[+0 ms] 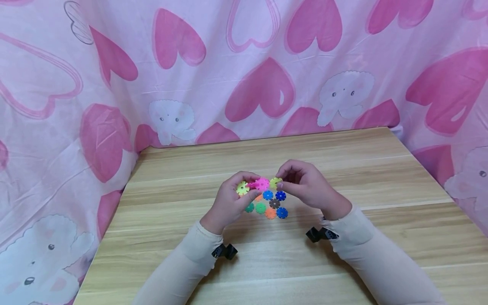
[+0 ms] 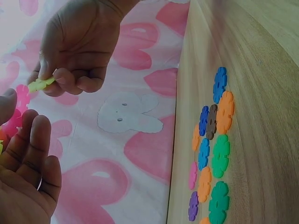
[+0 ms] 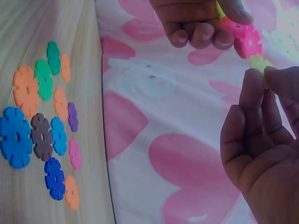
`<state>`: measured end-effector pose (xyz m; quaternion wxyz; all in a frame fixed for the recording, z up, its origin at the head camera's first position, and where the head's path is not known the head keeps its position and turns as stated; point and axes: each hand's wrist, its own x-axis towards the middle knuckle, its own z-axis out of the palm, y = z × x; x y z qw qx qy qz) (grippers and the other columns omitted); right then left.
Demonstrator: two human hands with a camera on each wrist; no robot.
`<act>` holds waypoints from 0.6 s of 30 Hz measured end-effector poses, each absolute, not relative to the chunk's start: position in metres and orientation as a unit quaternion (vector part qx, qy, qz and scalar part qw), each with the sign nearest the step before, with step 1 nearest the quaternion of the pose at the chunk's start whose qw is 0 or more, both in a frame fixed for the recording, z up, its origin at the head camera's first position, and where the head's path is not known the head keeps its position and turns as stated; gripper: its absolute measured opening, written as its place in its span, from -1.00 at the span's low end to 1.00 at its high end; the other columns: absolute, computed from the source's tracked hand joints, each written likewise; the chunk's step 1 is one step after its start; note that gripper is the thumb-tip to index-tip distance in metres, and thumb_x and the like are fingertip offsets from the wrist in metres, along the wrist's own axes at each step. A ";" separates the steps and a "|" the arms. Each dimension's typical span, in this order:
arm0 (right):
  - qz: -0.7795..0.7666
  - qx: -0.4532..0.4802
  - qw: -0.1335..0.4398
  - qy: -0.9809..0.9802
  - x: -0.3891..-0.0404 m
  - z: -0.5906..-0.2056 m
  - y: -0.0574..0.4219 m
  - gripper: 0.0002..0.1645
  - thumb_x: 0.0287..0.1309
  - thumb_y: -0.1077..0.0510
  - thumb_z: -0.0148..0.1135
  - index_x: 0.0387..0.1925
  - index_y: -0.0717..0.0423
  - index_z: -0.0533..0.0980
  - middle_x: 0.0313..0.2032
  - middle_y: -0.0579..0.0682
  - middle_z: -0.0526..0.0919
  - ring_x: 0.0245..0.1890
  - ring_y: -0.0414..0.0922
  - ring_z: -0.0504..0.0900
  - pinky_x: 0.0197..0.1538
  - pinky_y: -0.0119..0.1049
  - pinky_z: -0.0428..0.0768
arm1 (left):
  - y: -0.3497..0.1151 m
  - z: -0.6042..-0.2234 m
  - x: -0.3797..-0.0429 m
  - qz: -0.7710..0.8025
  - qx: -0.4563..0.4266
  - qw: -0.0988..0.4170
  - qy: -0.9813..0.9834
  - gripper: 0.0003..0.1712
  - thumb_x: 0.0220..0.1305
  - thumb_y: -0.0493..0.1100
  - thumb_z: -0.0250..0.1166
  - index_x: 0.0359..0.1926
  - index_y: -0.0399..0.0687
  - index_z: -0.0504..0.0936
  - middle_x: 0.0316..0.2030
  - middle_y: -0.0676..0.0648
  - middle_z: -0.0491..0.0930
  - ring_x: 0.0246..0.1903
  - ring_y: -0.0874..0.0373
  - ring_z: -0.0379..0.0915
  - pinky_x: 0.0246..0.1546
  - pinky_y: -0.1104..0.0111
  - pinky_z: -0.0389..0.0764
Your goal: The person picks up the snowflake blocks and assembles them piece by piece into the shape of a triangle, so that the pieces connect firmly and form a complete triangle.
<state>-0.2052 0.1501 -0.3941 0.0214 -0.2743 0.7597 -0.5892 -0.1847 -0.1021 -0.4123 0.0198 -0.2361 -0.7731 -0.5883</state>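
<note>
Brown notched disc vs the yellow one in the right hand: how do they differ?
Colour: the brown disc is dark, the yellow disc bright.
Support: the brown disc lies on the table; the yellow disc is pinched in the right hand, above it.
Shared: notched rims.

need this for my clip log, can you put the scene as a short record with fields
left hand: holds a pink-and-yellow cluster of joined discs
right hand: pinches a yellow disc
contact: pinched disc meets the cluster; cannot tell whether it is slotted in
other discs: lie on the table; blue, green, orange, brown, pink, purple
surface: wood-grain
backdrop: cloth with pink hearts
</note>
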 end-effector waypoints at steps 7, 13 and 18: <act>-0.560 -0.263 0.004 0.786 -0.197 -0.389 0.146 -0.84 0.31 0.34 0.37 -0.12 0.08 0.66 -0.22 0.03 0.68 -0.26 0.02 0.62 -0.20 -0.28 0.69 | -0.102 -0.412 -0.184 -0.594 -0.232 0.009 -0.770 -0.66 0.41 -0.21 0.41 0.16 -0.08 0.64 0.07 -0.08 0.66 -0.10 0.05 0.62 -0.17 0.35 0.76; -0.551 -0.275 -0.012 0.788 -0.194 -0.387 0.145 -0.83 0.30 0.36 0.38 -0.15 0.07 0.71 -0.22 0.00 0.73 -0.28 -0.02 0.63 -0.21 -0.28 0.70 | -0.101 -0.409 -0.183 -0.589 -0.217 -0.025 -0.778 -0.64 0.43 -0.19 0.39 0.21 -0.05 0.66 0.10 -0.06 0.65 -0.15 0.04 0.63 -0.22 0.35 0.76; -0.560 -0.298 -0.018 0.773 -0.193 -0.389 0.143 -0.82 0.28 0.40 0.37 -0.18 0.09 0.72 -0.26 0.03 0.74 -0.33 -0.07 0.65 -0.22 -0.27 0.71 | -0.101 -0.408 -0.182 -0.589 -0.224 -0.047 -0.775 -0.65 0.44 -0.20 0.38 0.19 -0.10 0.64 0.11 -0.09 0.65 -0.14 0.06 0.66 -0.15 0.35 0.76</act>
